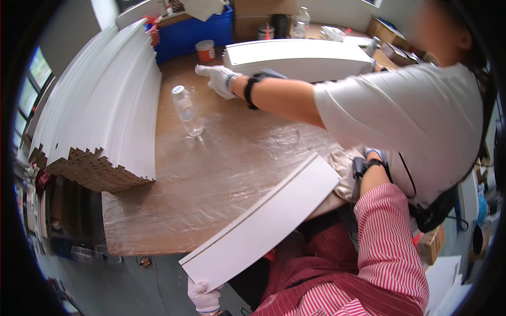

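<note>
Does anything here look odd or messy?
Slightly: the stacked white panels at left have staggered brown near ends, ragged rather than flush, and clear film over the table is wrinkled. The white panel in the left hand shows no obvious damage.

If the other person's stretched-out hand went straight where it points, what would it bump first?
That gloved hand would probably meet the white stack first, though depth is unclear.
</note>
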### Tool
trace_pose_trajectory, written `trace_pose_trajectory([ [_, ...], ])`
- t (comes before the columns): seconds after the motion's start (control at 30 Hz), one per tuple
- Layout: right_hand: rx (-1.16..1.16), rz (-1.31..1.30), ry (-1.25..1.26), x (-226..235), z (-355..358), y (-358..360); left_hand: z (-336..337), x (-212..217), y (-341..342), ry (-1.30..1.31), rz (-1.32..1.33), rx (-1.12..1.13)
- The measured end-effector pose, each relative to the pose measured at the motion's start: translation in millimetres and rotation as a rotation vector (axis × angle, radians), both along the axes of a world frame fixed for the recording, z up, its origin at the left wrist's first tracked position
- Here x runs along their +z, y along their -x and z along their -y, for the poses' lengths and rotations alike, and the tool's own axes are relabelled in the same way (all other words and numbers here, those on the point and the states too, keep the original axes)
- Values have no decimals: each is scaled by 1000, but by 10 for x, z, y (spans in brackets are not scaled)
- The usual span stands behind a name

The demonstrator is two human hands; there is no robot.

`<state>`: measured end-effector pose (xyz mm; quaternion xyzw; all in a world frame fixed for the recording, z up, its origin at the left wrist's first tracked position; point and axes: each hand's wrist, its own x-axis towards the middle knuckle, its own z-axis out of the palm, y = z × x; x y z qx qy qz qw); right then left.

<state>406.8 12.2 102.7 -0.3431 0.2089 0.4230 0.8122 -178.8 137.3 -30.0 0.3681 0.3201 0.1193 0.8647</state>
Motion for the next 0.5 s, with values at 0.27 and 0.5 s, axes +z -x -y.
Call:
trace_pose_trajectory([
  [0.27,-589,-1672,-1257,-85,972,41,-1,32,-40,45,1,-41],
  [0.5,-483,-1747,-2196,-1174,3291,2206,25,-100,-5,12,-34,5],
])
